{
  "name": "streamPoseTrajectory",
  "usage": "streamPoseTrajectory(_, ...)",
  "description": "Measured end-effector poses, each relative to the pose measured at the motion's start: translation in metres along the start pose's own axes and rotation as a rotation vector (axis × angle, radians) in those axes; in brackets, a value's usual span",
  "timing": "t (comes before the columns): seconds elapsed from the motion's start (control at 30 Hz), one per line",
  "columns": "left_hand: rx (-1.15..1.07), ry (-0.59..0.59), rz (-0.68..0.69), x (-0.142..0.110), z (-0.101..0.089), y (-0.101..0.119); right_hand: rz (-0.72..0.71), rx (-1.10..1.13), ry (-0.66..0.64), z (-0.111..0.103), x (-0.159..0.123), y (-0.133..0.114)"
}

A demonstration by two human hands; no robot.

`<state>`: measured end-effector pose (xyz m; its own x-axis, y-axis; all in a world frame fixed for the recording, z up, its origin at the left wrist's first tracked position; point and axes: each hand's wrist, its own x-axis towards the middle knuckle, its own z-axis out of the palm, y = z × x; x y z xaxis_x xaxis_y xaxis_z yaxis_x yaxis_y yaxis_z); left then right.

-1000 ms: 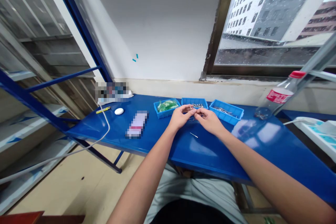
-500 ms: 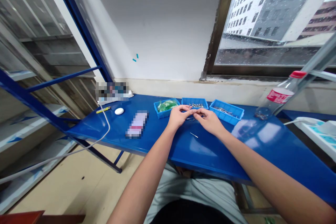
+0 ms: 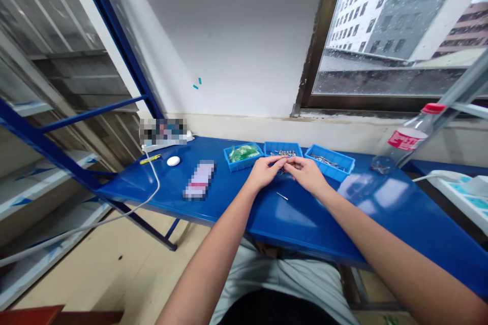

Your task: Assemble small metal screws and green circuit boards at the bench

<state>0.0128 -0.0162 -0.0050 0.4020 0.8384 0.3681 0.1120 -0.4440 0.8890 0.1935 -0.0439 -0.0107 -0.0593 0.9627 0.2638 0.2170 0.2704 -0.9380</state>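
Above the blue table, my left hand (image 3: 266,170) and my right hand (image 3: 305,172) meet fingertip to fingertip. Both are closed in a pinch, and whatever lies between the fingers is too small to make out. Some thin metal pieces (image 3: 281,172) show on the table just under my fingers. Closer to me lies a single thin metal pin (image 3: 282,196). Right behind my hands stands a blue bin of small metal parts (image 3: 284,146). To its left is a blue bin with a green plastic bag (image 3: 244,152), and to its right a blue bin of thin metal pieces (image 3: 330,162).
On the table's left lie a blurred-out phone-like slab (image 3: 199,180), a white rounded object (image 3: 173,161), a yellow cutter (image 3: 151,159) and a white cable (image 3: 157,183). A plastic bottle with a red cap (image 3: 404,139) stands at the right, near a white power strip (image 3: 457,190).
My hands have drawn closer together, the left shifting slightly right and the fingertips dropping a little. The bins and the loose pin stay where they were.
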Motion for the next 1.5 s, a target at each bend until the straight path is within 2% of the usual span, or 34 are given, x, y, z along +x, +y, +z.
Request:
streamPoseTrajectory(0.27,0.193,-0.014,0.083,-0.004,0.002,0.003,-0.033,-0.015,0.059,-0.001,0.003,0.011)
streamPoseTrajectory(0.47,0.502,0.065,0.105,-0.002,-0.002,-0.002,0.093,0.078,0.1,-0.001,0.004,0.006)
streamPoseTrajectory(0.57,0.626,-0.006,0.161,-0.005,-0.002,-0.004,0.153,0.152,0.142,0.0,0.004,0.003)
streamPoseTrajectory(0.73,0.653,-0.156,0.245,-0.008,-0.001,-0.008,0.217,0.325,0.15,0.001,0.004,0.005)
streamPoseTrajectory(0.8,0.65,-0.17,0.236,-0.008,-0.001,-0.01,0.209,0.421,0.213,0.0,0.005,0.007)
streamPoseTrajectory(0.9,0.634,-0.139,0.201,-0.006,0.0,-0.013,0.168,0.526,0.376,-0.006,0.007,0.012)
streamPoseTrajectory(0.97,0.63,-0.109,0.173,-0.005,0.0,-0.014,0.172,0.539,0.415,-0.011,0.009,0.015)
streamPoseTrajectory(1.13,0.658,-0.069,0.141,-0.003,0.0,-0.013,0.213,0.505,0.329,-0.018,0.01,0.015)
streamPoseTrajectory(1.33,0.628,-0.046,0.113,-0.003,-0.002,-0.013,0.241,0.553,0.253,-0.009,0.006,0.006)
streamPoseTrajectory(1.43,0.548,0.009,0.128,-0.003,0.0,-0.014,0.208,0.432,0.204,-0.005,0.004,0.004)
streamPoseTrajectory(1.5,0.459,0.058,0.156,-0.001,0.002,-0.013,0.163,0.272,0.178,-0.003,0.002,0.003)
